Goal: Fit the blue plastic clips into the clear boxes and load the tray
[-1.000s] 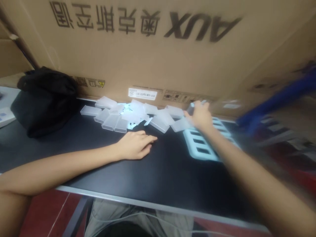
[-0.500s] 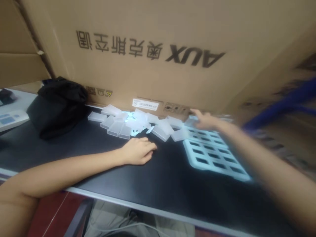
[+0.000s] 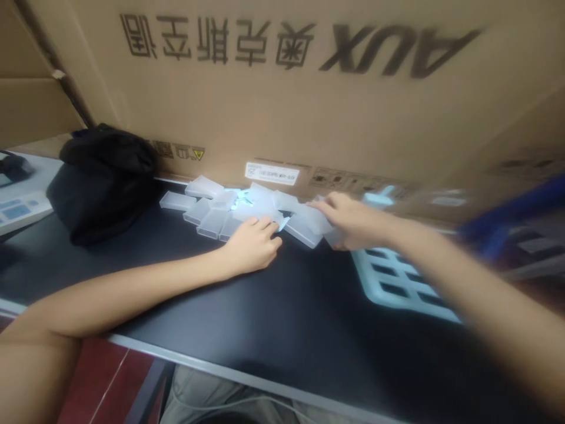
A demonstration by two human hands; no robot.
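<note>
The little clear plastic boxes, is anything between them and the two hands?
Nothing visible. The left hand rests at the near edge of the pile of clear plastic boxes, and the right hand already lies on the boxes beside the white slotted tray.

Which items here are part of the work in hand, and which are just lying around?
In use:
- left hand, at the near edge of the pile
- right hand, on the pile's right end
- pile of clear plastic cases
- pale slotted tray

Lying about:
- black bag
- big cardboard box
- device at far left
</note>
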